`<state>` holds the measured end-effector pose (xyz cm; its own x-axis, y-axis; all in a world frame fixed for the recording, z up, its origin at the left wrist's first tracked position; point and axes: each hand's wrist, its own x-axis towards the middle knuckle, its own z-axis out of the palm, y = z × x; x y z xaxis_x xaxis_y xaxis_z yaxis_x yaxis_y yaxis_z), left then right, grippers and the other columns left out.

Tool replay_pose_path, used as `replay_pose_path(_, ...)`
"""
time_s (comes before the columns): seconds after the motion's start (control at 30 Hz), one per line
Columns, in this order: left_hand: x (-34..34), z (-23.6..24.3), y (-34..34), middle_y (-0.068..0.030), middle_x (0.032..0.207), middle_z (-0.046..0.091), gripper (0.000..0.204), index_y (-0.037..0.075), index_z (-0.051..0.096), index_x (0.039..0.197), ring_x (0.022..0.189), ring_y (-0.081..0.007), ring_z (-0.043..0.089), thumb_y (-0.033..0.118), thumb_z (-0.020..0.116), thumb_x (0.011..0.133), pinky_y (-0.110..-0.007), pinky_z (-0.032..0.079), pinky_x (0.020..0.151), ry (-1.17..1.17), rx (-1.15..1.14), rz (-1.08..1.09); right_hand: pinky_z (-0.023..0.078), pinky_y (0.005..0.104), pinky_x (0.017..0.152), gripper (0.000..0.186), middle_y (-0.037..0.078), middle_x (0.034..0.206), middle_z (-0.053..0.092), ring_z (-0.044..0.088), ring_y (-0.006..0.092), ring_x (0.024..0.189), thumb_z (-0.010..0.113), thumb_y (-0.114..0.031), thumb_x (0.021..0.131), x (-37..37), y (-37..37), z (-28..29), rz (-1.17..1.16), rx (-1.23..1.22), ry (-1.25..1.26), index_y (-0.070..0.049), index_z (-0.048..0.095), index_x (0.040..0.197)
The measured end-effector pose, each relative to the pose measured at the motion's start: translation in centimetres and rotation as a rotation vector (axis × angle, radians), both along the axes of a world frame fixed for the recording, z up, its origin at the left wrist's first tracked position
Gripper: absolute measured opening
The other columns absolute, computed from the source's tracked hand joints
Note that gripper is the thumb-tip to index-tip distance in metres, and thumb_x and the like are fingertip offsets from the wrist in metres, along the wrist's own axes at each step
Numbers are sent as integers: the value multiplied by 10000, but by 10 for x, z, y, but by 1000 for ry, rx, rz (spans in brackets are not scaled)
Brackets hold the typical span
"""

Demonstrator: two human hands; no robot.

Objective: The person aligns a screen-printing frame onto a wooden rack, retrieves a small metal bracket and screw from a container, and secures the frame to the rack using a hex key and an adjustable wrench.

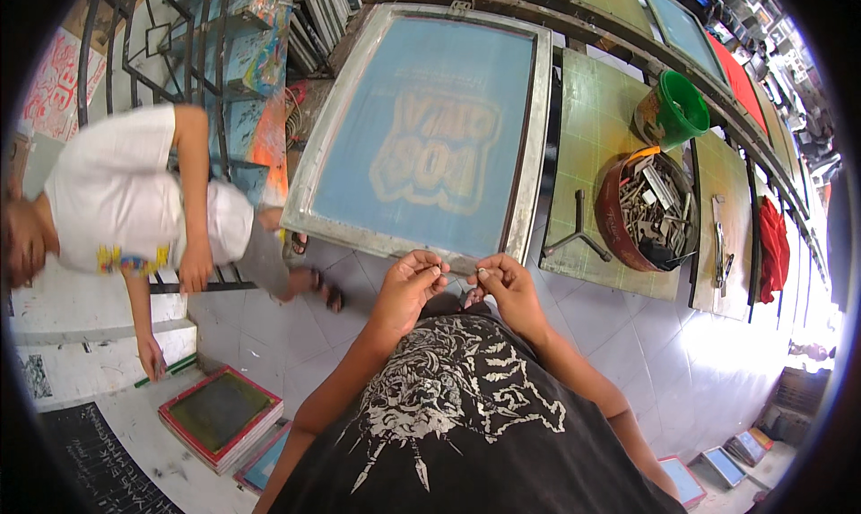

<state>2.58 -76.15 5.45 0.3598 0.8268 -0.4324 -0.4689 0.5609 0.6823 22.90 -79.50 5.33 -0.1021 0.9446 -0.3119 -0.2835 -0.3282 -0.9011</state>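
Close in front of my dark shirt, both my hands are raised near each other at the near edge of a large screen-printing frame (420, 137). My left hand (414, 285) is closed in a pinch, thumb against fingertips. A short gap away, my right hand (504, 288) pinches in the same way. Whatever sits between the fingers is too small to make out. The frame has a worn metal rim and blue mesh with a faint lettered design. From this view I cannot tell whether my hands touch its rim.
At right, a worn green board (592, 110) carries a green bucket (673, 110), a round tub (632, 218) of metal parts and a three-armed metal tool (578, 236). A red cloth (773, 249) hangs farther right. A person (126, 187) stands at left above stacked red-edged frames (220, 415).
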Motion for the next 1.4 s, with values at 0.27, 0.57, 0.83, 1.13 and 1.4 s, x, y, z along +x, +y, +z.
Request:
replay_pose_path(0.27,-4,11,70,-57,964,653,101,54,589,1043,807,-115,607,32,577,945,-258,493,756,202,206,-154,511,253,690,106,63,867,669,612,109,771,609,-56,953,7,0,-25,-345,43,-161,-8,586,1044)
replay_pose_path(0.57,-108,-8,188,-9,770,566,163,33,615,859,676,-78,499,0,459,894,-217,414,643,369,526,63,431,227,678,80,18,845,608,534,67,756,600,-47,938,-14,8,-48,-828,123,-655,-3,613,1004)
replay_pose_path(0.83,-235,-69,235,15,703,476,176,30,578,810,619,-74,435,67,442,915,-232,346,552,844,475,238,456,303,822,112,83,1027,643,589,172,950,602,-75,920,-20,19,-50,-970,93,-1011,-8,611,1010)
replay_pose_path(1.13,-262,-119,187,24,723,437,388,53,523,775,691,-91,394,348,486,1023,-283,357,633,881,233,-62,476,293,800,119,74,976,623,587,139,887,561,-66,958,-12,10,-69,-944,-145,-825,14,593,1040)
replay_pose_path(1.4,-261,-118,186,-44,953,628,409,-21,631,1048,872,-120,558,360,486,1030,-283,449,806,648,60,-22,397,236,683,90,-11,843,517,471,76,760,528,-115,1001,-7,14,-88,-994,-44,-698,-28,550,1001)
